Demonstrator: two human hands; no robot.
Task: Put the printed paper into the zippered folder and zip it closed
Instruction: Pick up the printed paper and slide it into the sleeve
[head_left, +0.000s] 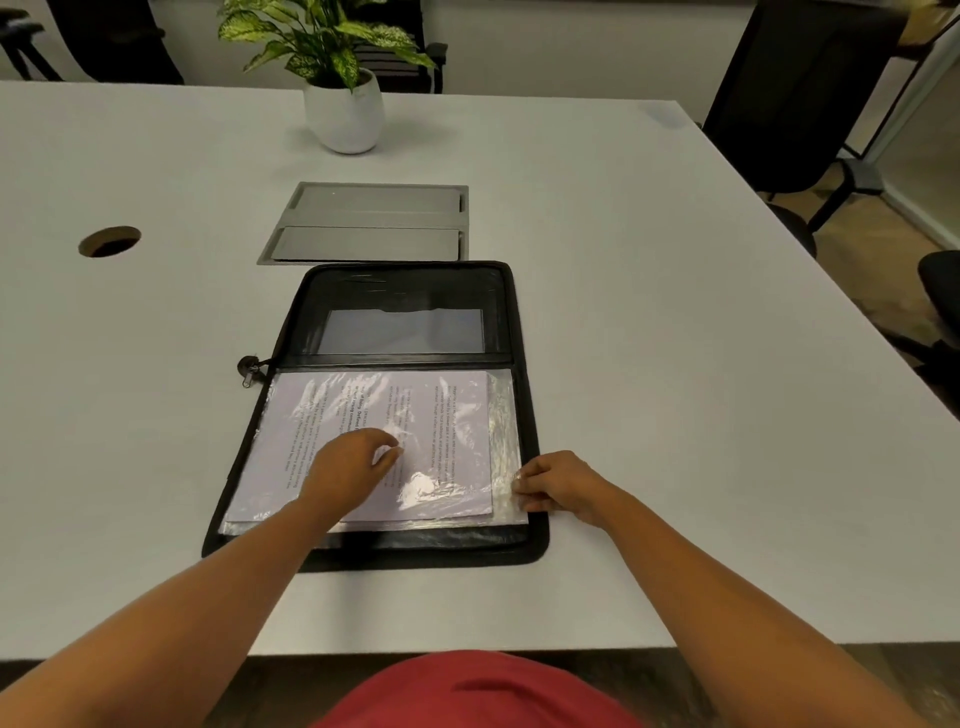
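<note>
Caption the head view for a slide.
Open zippered folder: left hand on the printed paper, right hand pinching the plastic sleeve.

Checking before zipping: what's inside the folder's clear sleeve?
The printed paper shows through the clear sleeve. The left hand covers its middle; anything beneath the paper is hidden.

left hand (348, 467): palm down, fingers loosely bent | right hand (558, 488): fingers pinching sleeve (505, 426)

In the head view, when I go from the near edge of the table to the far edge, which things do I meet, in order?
Zippered folder, lying open with the printed paper in its near half → grey metal hatch → potted plant.
</note>
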